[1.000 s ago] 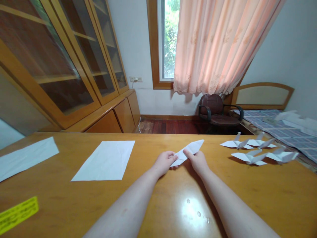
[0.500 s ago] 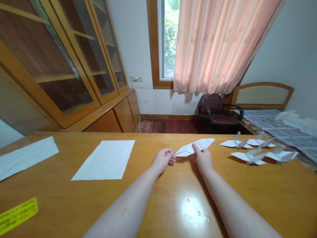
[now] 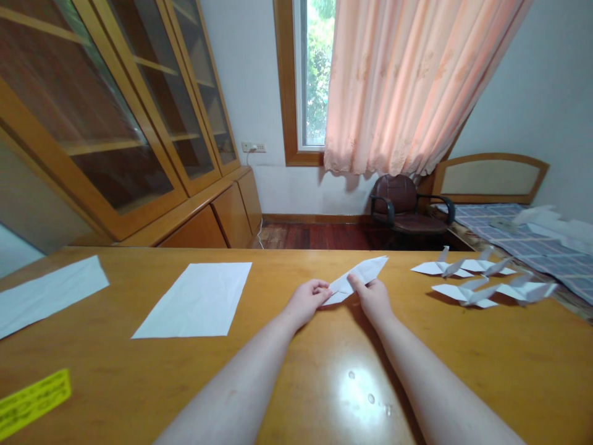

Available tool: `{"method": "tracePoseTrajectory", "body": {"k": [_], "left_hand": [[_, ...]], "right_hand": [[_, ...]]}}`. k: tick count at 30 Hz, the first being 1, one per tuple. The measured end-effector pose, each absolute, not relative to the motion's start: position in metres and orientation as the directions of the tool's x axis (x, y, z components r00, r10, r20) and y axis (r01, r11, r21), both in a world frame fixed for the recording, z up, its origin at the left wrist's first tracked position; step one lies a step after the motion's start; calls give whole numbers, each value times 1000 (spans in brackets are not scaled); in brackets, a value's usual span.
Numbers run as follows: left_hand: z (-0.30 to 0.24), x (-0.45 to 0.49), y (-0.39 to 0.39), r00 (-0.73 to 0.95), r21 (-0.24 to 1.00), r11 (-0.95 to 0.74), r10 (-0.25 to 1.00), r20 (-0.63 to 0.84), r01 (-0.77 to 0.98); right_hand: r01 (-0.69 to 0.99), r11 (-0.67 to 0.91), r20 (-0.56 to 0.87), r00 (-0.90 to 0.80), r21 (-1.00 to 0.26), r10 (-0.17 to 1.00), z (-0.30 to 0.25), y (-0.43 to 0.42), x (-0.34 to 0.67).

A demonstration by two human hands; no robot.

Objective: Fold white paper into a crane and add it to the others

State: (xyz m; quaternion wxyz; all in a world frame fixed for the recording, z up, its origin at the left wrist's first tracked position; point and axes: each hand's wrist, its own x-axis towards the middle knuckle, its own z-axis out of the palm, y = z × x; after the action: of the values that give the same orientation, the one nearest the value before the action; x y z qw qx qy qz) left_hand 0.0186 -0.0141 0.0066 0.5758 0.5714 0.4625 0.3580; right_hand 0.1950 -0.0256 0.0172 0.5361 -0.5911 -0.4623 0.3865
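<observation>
A long, pointed piece of folded white paper is held between my hands just above the wooden table, tilted up to the right. My left hand pinches its near left end, where the fingertips partly cover the folds. With the thumb on top and fingers underneath, my right hand grips the paper around its middle. Several folded paper cranes with spread wings stand on the table to the right of my right hand.
Left of my hands lies a flat white sheet. Another white paper is at the table's far left, with a yellow label nearer me. Beyond the table are a glass-door cabinet, an armchair and a bed.
The folded paper has shifted left and tilted more steeply, its far tip moving left. My right hand has moved left with it, and my left hand's fingers now cover more of the near end.
</observation>
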Motion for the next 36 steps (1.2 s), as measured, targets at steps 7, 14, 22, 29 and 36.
{"method": "tracePoseTrajectory", "body": {"k": [7,14,22,29,36], "left_hand": [[11,19,-15,303,978,17,950,-80,206],[5,17,-11,246,960,-51,969,-18,274],[9,15,-13,245,926,-182,964,102,331],[21,12,-20,325,778,-412,903,280,475],[15,11,-16,53,798,-452,880,472,399]], "right_hand": [[172,8,18,56,-985,998,12,-27,190],[409,153,296,316,-900,901,-1,-14,203],[884,211,673,145,-418,725,5,-24,198],[881,420,636,-198,-218,746,14,-32,196],[809,524,602,-284,-268,746,15,-31,200]]}}
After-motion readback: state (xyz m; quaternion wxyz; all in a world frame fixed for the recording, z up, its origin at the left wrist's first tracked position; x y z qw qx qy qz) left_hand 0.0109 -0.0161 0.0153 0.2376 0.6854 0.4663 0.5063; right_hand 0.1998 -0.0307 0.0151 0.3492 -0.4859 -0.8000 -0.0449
